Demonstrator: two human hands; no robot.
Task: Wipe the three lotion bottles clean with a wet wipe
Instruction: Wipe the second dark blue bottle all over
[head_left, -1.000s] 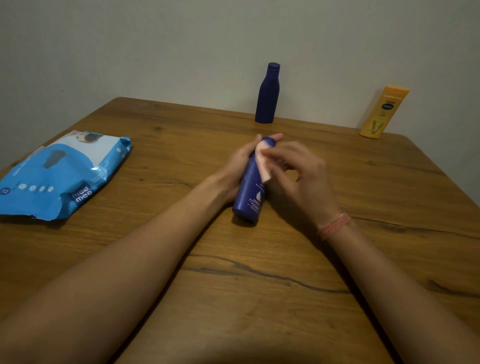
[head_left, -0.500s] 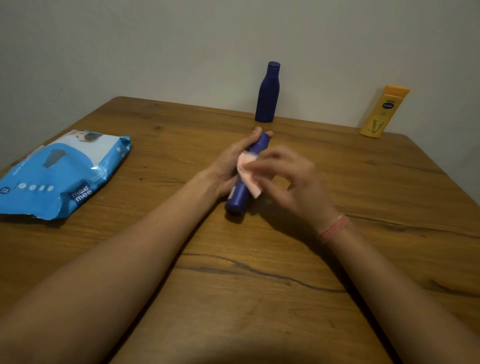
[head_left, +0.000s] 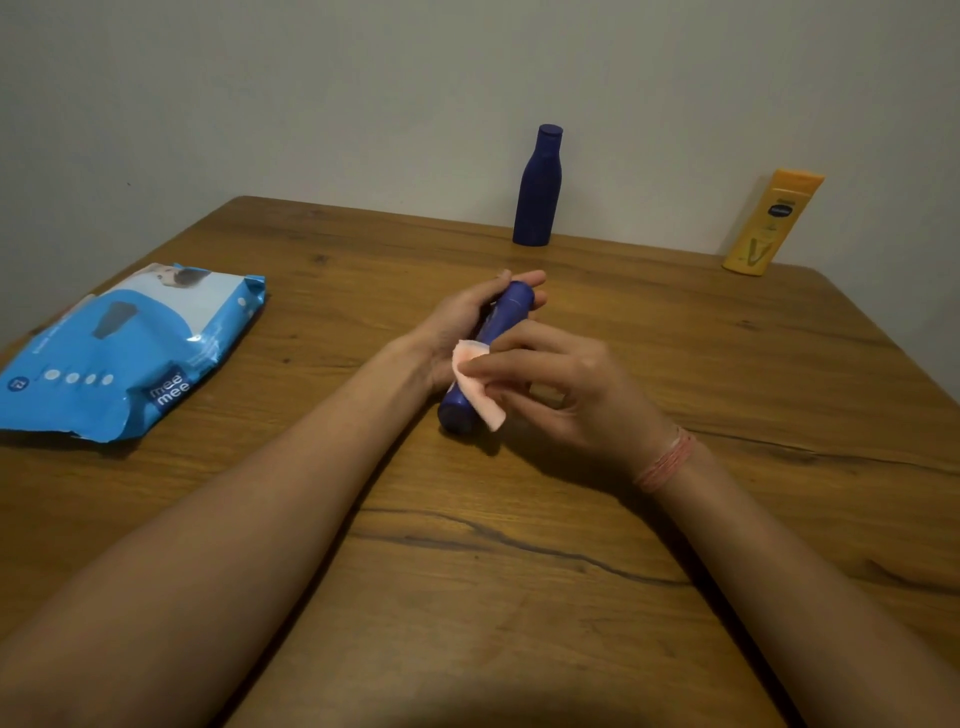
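A dark blue lotion bottle (head_left: 503, 317) lies tilted over the middle of the wooden table, cap end pointing away. My left hand (head_left: 465, 322) grips it from the left, fingers wrapped around its upper half. My right hand (head_left: 566, 387) pinches a small pale wet wipe (head_left: 475, 384) against the bottle's lower half, near its base. A second dark blue bottle (head_left: 537, 187) stands upright at the table's far edge by the wall. A yellow lotion bottle (head_left: 771, 223) leans against the wall at the far right.
A blue pack of wet wipes (head_left: 119, 348) lies flat on the left side of the wooden table (head_left: 519, 571). A grey wall runs along the far edge. The table's right edge slants off at the far right.
The wipe in my right hand has slid down the bottle from near the cap toward the base. My left hand has turned the bottle, so its base now lies further left.
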